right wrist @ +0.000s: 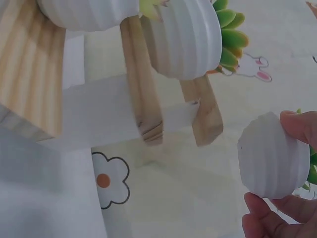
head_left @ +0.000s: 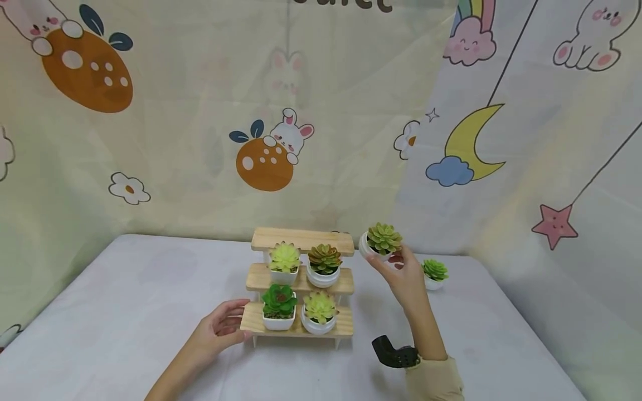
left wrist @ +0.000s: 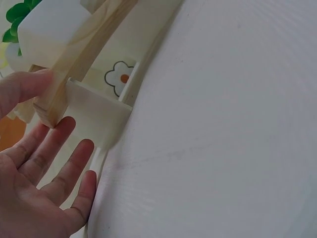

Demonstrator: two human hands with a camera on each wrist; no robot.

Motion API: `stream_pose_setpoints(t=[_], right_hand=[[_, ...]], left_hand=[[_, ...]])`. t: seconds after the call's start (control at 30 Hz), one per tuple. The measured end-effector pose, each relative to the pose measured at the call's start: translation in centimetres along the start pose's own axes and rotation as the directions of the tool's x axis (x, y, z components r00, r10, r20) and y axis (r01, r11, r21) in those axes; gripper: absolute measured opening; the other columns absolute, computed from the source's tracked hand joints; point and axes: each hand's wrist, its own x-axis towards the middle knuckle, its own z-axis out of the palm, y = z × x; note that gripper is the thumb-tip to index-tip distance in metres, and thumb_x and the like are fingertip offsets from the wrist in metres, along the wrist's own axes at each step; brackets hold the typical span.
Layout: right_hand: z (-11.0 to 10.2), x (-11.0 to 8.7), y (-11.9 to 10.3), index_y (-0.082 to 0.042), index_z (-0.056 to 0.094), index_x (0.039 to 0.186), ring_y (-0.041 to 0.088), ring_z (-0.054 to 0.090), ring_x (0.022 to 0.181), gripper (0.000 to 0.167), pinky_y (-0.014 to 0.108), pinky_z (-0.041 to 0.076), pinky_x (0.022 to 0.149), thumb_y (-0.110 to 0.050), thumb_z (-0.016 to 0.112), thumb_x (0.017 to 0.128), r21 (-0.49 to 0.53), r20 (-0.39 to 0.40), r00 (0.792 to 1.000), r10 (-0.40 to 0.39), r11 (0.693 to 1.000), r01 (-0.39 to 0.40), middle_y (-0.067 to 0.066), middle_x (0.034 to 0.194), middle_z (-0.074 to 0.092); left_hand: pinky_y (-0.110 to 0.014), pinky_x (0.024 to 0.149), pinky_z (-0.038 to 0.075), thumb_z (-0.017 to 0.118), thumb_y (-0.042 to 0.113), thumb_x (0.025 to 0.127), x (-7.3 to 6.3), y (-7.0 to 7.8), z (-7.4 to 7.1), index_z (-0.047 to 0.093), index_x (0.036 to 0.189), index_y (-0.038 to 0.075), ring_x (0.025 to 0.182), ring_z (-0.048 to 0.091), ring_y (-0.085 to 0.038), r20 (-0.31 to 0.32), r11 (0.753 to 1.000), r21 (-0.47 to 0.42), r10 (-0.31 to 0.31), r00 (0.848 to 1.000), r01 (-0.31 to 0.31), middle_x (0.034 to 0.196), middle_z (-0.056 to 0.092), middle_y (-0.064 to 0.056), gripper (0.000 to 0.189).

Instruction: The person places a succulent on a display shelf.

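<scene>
My right hand (head_left: 405, 275) holds a potted succulent (head_left: 384, 239) by its round white ribbed pot, raised beside the top tier of a wooden plant stand (head_left: 301, 239). In the right wrist view, thumb and fingers grip opposite sides of that pot (right wrist: 272, 156). At the stand's bottom left corner, my left hand (head_left: 218, 328) pinches the plank end (left wrist: 59, 96), thumb above and fingertips below. The middle tier bears a light green succulent (head_left: 285, 259) in a square pot and a brownish one (head_left: 324, 260) in a round pot. Below them sit a dark green succulent (head_left: 279, 303) and a yellow-green one (head_left: 319, 309).
Another small green succulent (head_left: 434, 272) in a white pot stands on the white-covered table (head_left: 481, 334), behind my right forearm. A cartoon-printed cloth (head_left: 190, 139) hangs behind the table. A black wrist device (head_left: 395, 353) sits on my right wrist, above a beige sleeve (head_left: 435, 381).
</scene>
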Motion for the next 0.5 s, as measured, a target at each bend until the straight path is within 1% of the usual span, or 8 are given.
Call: stream_pose_setpoints(t=[0.1, 0.23, 0.33, 0.4, 0.5], right_hand=[[0.3, 0.8, -1.0, -0.008, 0.044, 0.132, 0.025, 0.047, 0.106, 0.067, 0.038, 0.036, 0.092, -0.041, 0.070, 0.080, -0.026, 0.040, 0.999, -0.036, 0.999, 0.037, 0.015, 0.115, 0.053], [0.9, 2.1, -2.5, -0.009, 0.045, 0.131, 0.026, 0.050, 0.105, 0.065, 0.039, 0.043, 0.088, -0.041, 0.070, 0.081, -0.046, 0.120, 0.990, -0.081, 0.995, 0.087, 0.014, 0.114, 0.053], [1.4, 3.0, -3.8, -0.009, 0.046, 0.130, 0.026, 0.051, 0.105, 0.065, 0.039, 0.047, 0.082, -0.042, 0.070, 0.080, -0.067, 0.181, 0.979, -0.096, 0.992, 0.109, 0.013, 0.113, 0.054], [1.7, 3.5, -4.8, -0.009, 0.046, 0.130, 0.025, 0.051, 0.105, 0.066, 0.037, 0.047, 0.079, -0.043, 0.070, 0.079, -0.073, 0.217, 0.970, -0.113, 0.989, 0.131, 0.012, 0.113, 0.055], [2.1, 4.0, -6.2, -0.010, 0.047, 0.128, 0.025, 0.051, 0.104, 0.064, 0.034, 0.047, 0.076, -0.043, 0.070, 0.079, -0.074, 0.283, 0.950, -0.130, 0.985, 0.157, 0.012, 0.113, 0.056]], left_hand=[[-0.021, 0.083, 0.047, 0.075, 0.013, 0.076, 0.0, 0.0, -0.1, 0.048, 0.129, 0.006, 0.101, 0.057, -0.008, 0.006, 1.000, -0.006, -0.003, 1.000, 0.003, 0.121, 0.058, -0.015, 0.060], [-0.022, 0.083, 0.047, 0.075, 0.013, 0.076, 0.1, 0.1, -0.1, 0.049, 0.129, 0.006, 0.101, 0.057, -0.009, 0.000, 1.000, -0.005, -0.005, 1.000, 0.005, 0.120, 0.058, -0.014, 0.060], [-0.022, 0.083, 0.047, 0.075, 0.014, 0.076, 0.1, 0.1, -0.1, 0.048, 0.130, 0.005, 0.101, 0.057, -0.010, 0.009, 1.000, -0.006, 0.001, 1.000, -0.001, 0.120, 0.058, -0.014, 0.060], [-0.022, 0.083, 0.047, 0.074, 0.015, 0.077, 0.1, 0.1, -0.1, 0.048, 0.130, 0.005, 0.102, 0.057, -0.010, 0.017, 1.000, -0.010, 0.004, 1.000, -0.004, 0.121, 0.058, -0.014, 0.060], [-0.022, 0.083, 0.047, 0.074, 0.015, 0.077, 0.1, 0.0, -0.1, 0.047, 0.130, 0.004, 0.102, 0.057, -0.011, 0.016, 1.000, -0.007, 0.003, 1.000, -0.003, 0.121, 0.058, -0.015, 0.061]])
